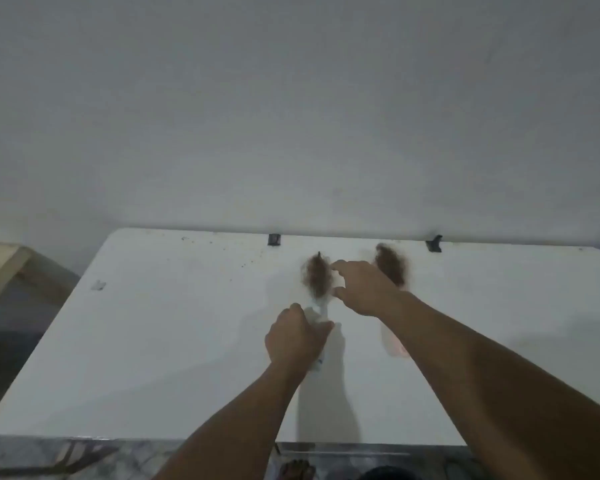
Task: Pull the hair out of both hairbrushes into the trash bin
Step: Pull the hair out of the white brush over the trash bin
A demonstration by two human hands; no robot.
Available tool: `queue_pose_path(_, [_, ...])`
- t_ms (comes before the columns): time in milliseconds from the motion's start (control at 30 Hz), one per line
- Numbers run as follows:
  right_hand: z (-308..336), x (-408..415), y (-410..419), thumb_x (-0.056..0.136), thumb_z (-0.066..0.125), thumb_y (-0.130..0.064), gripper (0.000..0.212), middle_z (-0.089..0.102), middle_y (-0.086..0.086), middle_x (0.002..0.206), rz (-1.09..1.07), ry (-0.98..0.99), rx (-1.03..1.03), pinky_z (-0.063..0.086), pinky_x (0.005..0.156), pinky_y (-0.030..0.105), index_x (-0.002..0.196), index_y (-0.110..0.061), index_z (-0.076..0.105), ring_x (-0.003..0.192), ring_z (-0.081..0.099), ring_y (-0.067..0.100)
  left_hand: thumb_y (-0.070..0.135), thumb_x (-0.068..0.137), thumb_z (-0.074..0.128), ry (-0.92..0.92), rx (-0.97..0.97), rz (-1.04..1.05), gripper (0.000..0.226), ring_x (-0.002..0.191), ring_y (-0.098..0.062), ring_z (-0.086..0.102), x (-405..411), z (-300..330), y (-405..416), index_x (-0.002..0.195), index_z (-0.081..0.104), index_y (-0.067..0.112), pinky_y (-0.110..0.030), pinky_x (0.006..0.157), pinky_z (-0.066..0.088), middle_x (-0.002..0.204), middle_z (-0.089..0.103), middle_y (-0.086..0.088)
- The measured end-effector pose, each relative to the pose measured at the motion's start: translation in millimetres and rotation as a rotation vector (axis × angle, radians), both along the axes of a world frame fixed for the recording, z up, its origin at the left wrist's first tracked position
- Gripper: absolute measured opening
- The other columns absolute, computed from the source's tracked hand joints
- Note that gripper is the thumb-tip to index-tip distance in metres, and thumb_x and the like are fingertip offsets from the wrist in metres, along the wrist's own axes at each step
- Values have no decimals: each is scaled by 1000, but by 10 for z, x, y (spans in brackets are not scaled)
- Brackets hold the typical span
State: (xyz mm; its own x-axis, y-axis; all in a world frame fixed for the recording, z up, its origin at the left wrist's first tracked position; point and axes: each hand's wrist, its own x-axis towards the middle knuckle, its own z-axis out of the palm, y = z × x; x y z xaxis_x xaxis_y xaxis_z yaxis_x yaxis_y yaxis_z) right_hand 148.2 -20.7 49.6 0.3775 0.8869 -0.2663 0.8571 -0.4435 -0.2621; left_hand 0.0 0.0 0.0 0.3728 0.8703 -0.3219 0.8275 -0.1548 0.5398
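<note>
The white counter (153,341) lies bare left and right, its far edge against the wall. 2 hairbrushes sit mid-counter: left hand (293,336) clenched on the left hairbrush (317,289) handle; right hand (364,289) fingers spread, released, beside the right hairbrush (392,263).

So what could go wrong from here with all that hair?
The left hand holds the nearer brush only by its handle, so a hard tug from the open right hand could twist it loose. No trash bin is in view, so pulled hair could land on the white table.
</note>
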Motion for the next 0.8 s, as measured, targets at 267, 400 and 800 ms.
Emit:
queue_pose_path(267, [-104,-64,124,92,57,-26,51,55,8,139,8,44,-4,44,99,39,141,-24,45,126,51,28,28,78,53,-28,40,6,16,80,-27,60,105,-121,50,82,48,14,-33,71,48,90,63,-4])
queue_pose_path(400, [-143,-63,115,94,56,-24,47,53,8,139,-6,58,32,40,98,33,140,-23,49,128,48,26,25,74,56,-74,-2,23,16,75,-26,56,105,-124,51,80,48,13,-29,62,40,86,63,-4])
queue_pose_path(800, [-19,66,-109,83,72,-25,23,62,0,102,-464,313,397,45,86,30,101,-13,65,102,60,22,18,76,63,-537,-288,206,12,67,-26,60,122,-38,-159,78,51,15,-52,68,58,81,63,-8])
